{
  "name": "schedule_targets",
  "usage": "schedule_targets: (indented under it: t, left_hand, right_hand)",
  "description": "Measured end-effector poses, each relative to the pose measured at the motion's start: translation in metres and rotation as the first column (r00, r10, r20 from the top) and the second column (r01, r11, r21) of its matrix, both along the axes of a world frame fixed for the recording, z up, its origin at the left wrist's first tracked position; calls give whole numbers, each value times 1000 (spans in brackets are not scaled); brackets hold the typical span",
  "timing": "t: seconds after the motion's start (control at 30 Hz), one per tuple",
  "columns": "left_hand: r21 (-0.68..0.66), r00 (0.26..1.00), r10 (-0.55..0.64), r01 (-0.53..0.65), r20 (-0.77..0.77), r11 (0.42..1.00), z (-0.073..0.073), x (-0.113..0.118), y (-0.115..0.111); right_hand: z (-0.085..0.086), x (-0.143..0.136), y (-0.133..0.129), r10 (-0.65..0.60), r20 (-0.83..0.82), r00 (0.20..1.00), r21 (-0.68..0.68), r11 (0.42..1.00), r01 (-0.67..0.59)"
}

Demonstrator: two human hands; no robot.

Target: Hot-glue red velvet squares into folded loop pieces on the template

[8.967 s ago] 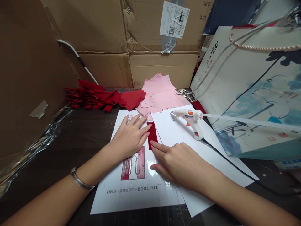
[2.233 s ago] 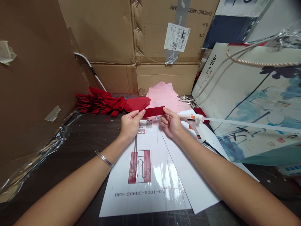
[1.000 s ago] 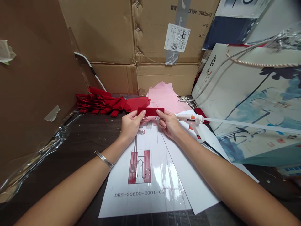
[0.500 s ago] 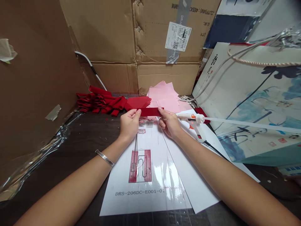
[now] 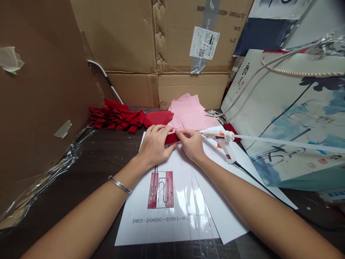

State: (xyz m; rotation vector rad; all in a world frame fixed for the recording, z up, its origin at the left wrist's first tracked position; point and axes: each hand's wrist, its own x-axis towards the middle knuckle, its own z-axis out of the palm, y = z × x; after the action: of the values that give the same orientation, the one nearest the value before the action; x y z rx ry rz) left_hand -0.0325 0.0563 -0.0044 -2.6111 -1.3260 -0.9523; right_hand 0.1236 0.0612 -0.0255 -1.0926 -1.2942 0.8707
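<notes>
Between my two hands is a red fabric strip [image 5: 172, 138], just above the top of a printed sheet [image 5: 161, 230]. My left hand [image 5: 156, 144] grips its left part, fingers over the top and thumb along the near side. Thumb and fingers of my right hand [image 5: 191, 142] pinch its right end. Something pale pink shows at the strip's upper edge, partly covered by my fingers. Right of my right hand stands a white glue gun [image 5: 225, 140] with a long glue stick in its back. Behind the hands lie red pieces [image 5: 159, 118] and pink sheets [image 5: 185, 109].
A pile of folded red strips [image 5: 113, 117] lies at the back left. Cardboard walls [image 5: 129, 36] close off the left and back. A printed paper bag [image 5: 296, 118] stands at the right, with a grey cable [image 5: 250, 82] before it. Metal clips [image 5: 219, 117] lie behind the glue gun.
Both hands have moved closer together and slightly nearer to me, lowering the red strip. My left hand has turned over its end, so less of the strip shows.
</notes>
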Motion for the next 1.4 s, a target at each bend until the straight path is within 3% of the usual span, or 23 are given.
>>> schedule_targets:
  t: [0.2,0.43,0.6,0.87,1.0,1.1,1.2,1.3,1.4]
  left_hand:
    - [-58,994,45,-50,-95,997,-2,0,2]
    - [-61,989,107,-114,-106,992,-3,-2,3]
    - [-37,985,159,-162,-71,986,-5,-3,2]
    - [-92,998,60,-61,-12,994,-5,-3,3]
    - [-130,1000,-24,25,5,991,-6,-1,2]
    - [-147,993,-118,119,15,982,-6,3,-1]
    - [-160,982,-187,184,-8,970,-5,7,-6]
    - [-187,970,-235,222,-55,957,-4,10,-9]
    - [-203,968,-241,222,-74,954,-5,11,-8]
  right_hand:
    - [3,1,-2,-18,79,997,-10,1000,19]
    - [4,2,-1,79,85,993,-3,997,-79]
    - [3,3,-1,68,60,996,10,998,-68]
    - [1,2,2,-4,152,988,-4,1000,4]
    - [18,10,-29,-84,260,962,-48,994,99]
    - [33,26,-70,5,319,948,-98,995,27]
    - [38,49,-109,-43,420,906,-120,987,103]
    - [34,74,-132,-196,501,843,-38,968,247]
    - [22,99,-135,-362,545,756,39,912,409]
